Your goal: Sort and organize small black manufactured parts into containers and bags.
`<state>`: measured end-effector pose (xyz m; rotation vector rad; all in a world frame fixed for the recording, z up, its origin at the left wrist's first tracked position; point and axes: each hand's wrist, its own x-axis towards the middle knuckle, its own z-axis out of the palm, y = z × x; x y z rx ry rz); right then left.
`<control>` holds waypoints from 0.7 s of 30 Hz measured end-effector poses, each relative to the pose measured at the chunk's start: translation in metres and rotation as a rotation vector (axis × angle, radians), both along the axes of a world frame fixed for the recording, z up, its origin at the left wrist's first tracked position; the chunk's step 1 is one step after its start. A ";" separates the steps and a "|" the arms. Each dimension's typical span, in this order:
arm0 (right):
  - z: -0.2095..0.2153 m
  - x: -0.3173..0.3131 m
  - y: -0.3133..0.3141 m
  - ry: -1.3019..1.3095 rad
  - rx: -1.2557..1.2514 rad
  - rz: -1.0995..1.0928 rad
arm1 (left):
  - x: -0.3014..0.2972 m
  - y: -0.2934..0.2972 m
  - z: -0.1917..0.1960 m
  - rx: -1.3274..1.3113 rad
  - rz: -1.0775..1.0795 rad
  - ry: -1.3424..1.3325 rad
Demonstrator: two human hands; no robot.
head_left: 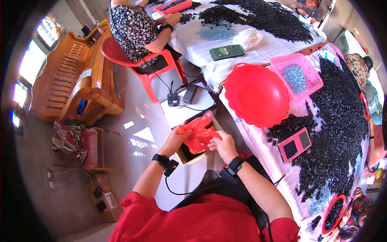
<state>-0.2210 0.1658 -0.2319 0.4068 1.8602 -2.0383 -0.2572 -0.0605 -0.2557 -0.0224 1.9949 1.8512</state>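
A crumpled red plastic bag (pixel 197 139) is stretched between my two hands, in front of my body. My left hand (pixel 176 141) is closed on its left side. On the right side, the fingers of my right hand (pixel 225 146) pinch the bag's edge. Directly below the bag is a box with a pale wooden rim (pixel 197 158), its inside dark and mostly hidden by the bag.
To the right, the cloth-covered table holds a red basin (pixel 256 94), a pink basket (pixel 296 76) of small pale blue pieces, black parts (pixel 338 113) and a pink device (pixel 294 145). A person sits on a red chair (pixel 155 74). Cabled black boxes (pixel 174 99) lie ahead.
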 end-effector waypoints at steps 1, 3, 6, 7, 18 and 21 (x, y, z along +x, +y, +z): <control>-0.009 -0.004 0.003 -0.007 -0.062 -0.040 | -0.004 -0.003 -0.010 0.025 0.088 -0.044; -0.026 -0.007 0.010 -0.010 -0.024 -0.073 | -0.006 -0.009 -0.029 0.029 0.183 -0.067; -0.038 -0.007 0.017 -0.026 0.034 -0.104 | 0.000 -0.019 -0.064 -0.002 0.339 -0.033; -0.038 -0.006 0.021 -0.077 0.097 -0.074 | 0.003 -0.016 -0.064 -0.030 0.386 0.023; -0.078 0.012 0.048 -0.341 0.246 0.041 | 0.028 -0.006 -0.069 -0.365 0.519 0.198; -0.070 0.010 0.043 -0.355 0.203 0.039 | 0.029 -0.008 -0.078 -0.598 0.459 0.151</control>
